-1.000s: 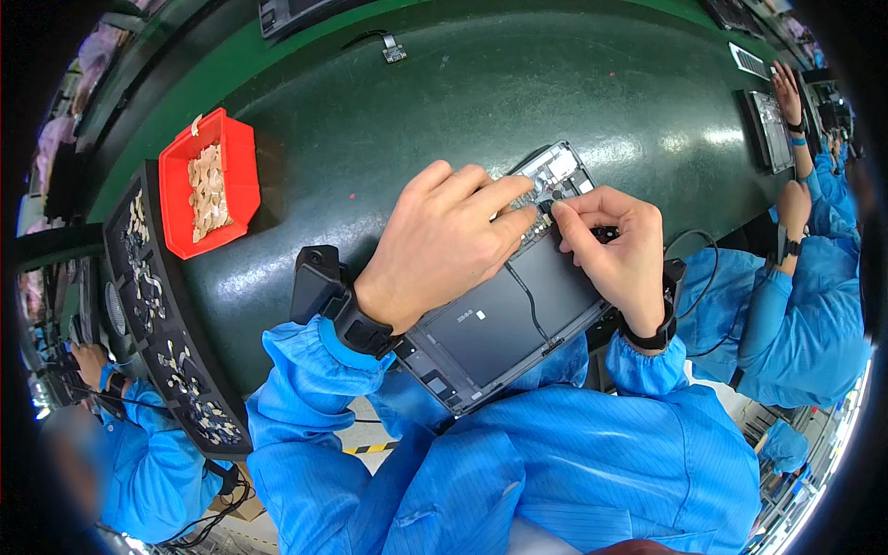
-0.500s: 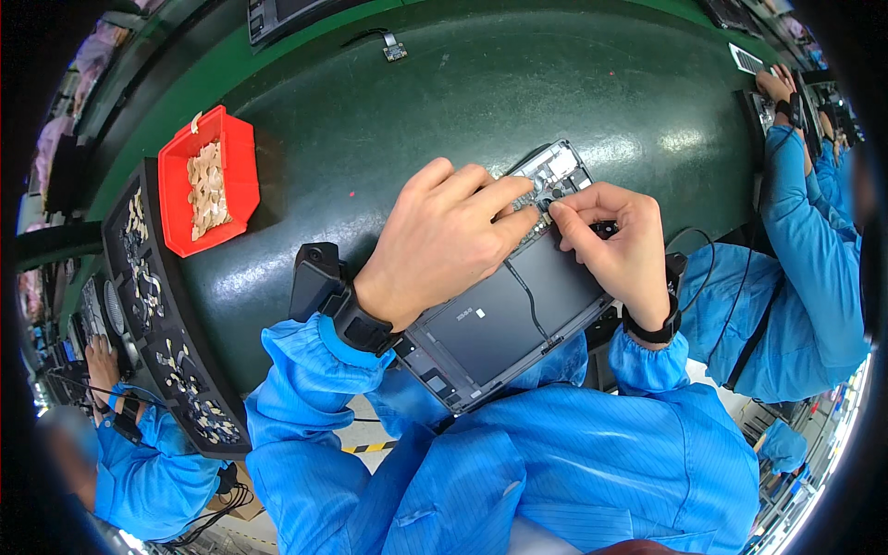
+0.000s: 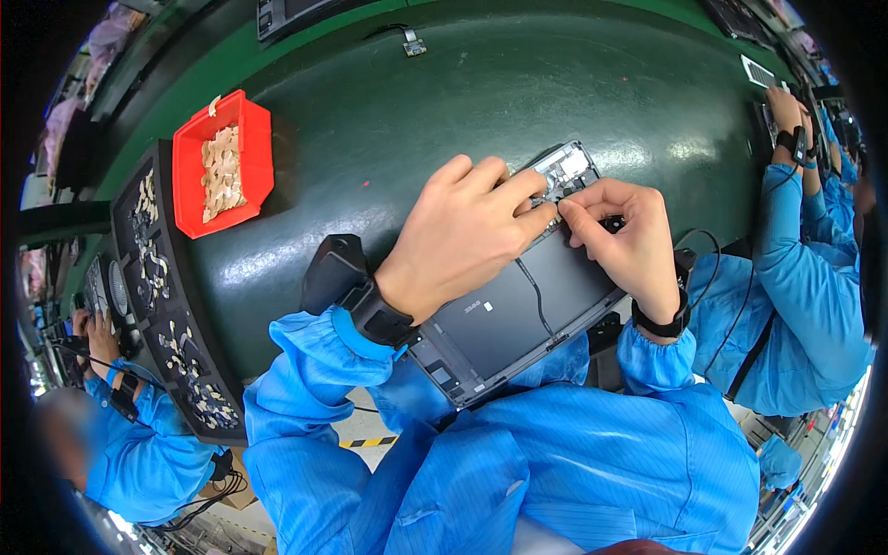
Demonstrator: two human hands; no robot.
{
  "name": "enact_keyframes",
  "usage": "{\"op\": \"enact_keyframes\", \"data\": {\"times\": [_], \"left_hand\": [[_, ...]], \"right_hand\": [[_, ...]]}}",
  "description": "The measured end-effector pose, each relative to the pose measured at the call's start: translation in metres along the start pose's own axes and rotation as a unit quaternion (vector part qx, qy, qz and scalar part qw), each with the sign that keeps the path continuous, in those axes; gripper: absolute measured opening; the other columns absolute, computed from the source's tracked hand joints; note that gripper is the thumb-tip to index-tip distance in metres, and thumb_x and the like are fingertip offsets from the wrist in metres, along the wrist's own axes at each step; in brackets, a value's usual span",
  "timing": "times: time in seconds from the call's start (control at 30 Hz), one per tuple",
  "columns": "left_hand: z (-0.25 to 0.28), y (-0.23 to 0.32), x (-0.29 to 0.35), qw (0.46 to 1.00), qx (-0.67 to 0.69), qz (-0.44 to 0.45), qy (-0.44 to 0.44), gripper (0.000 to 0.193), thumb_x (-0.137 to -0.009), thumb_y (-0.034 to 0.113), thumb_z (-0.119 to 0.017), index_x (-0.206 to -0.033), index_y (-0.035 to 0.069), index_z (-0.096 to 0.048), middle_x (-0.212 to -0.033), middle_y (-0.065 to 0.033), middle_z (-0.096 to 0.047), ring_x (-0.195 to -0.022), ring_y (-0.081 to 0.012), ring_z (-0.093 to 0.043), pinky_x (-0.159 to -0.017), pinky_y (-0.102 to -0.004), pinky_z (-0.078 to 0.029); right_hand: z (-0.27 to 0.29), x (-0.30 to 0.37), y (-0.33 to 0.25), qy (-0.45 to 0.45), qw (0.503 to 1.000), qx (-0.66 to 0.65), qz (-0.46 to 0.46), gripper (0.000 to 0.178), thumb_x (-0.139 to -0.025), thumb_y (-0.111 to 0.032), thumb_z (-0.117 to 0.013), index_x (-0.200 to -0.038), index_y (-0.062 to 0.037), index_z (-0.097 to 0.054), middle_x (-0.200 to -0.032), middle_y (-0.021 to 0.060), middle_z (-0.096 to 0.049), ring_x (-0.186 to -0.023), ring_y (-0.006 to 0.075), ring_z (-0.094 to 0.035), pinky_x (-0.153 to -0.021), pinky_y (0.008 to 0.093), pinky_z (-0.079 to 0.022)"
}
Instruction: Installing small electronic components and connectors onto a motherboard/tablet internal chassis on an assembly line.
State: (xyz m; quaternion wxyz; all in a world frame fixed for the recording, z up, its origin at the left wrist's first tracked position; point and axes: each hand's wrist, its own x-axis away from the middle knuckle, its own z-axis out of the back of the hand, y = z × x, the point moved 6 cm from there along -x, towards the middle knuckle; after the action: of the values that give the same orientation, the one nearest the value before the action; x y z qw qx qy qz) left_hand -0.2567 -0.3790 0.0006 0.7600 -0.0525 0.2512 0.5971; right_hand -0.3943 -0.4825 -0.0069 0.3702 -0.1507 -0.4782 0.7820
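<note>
An opened, flat dark-grey electronic device point(image 3: 481, 324), like a tablet or laptop, lies tilted at the table's near edge. Along its far side runs an exposed circuit board point(image 3: 575, 166), and a black cable point(image 3: 536, 296) crosses its dark panel. My left hand point(image 3: 467, 236) rests over the board with fingers bent and closed; the fingertips are partly hidden. Beside it my right hand point(image 3: 629, 236) pinches thumb and forefinger together at the board, on something too small to make out. The tips of both hands are close together.
Left of me stands a red bin point(image 3: 257, 157) of small beige pieces, beside a black tray point(image 3: 199, 324) of small parts. A small module with a cable point(image 3: 413, 44) lies at the table's far side. Co-workers in blue sit at left and right point(image 3: 800, 222).
My left fingers have curled in closer to my right fingertips on the board. The right hand stays pinched there. The whole view has shifted slightly.
</note>
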Motion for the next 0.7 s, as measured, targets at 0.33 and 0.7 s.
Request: {"op": "enact_keyframes", "data": {"times": [0.33, 0.7], "left_hand": [[0.001, 0.010, -0.003, 0.997, -0.050, 0.056, -0.035, 0.024, -0.078, 0.020, -0.078, -0.101, 0.021, -0.078, -0.103, 0.0056, -0.067, -0.092, -0.0148, -0.063, -0.076, -0.0321, -0.047], [-0.009, 0.032, -0.036, 0.964, 0.251, 0.080, 0.023, 0.019, -0.087, 0.016, -0.079, -0.103, 0.006, -0.076, -0.092, -0.0081, -0.076, -0.085, -0.0264, -0.071, -0.082, -0.0369, -0.052]], "right_hand": [[0.017, 0.013, -0.011, -0.032, 0.997, -0.044, -0.059, 0.023, -0.099, -0.012, -0.071, -0.110, 0.0083, -0.071, -0.080, 0.0120, -0.076, -0.062, 0.0122, -0.070, -0.055, 0.0251, -0.055], [0.040, 0.006, 0.025, -0.058, 0.969, -0.229, -0.067, 0.024, -0.102, -0.008, -0.068, -0.120, 0.0076, -0.066, -0.086, 0.0080, -0.073, -0.064, 0.0089, -0.067, -0.058, 0.0223, -0.055]]}}
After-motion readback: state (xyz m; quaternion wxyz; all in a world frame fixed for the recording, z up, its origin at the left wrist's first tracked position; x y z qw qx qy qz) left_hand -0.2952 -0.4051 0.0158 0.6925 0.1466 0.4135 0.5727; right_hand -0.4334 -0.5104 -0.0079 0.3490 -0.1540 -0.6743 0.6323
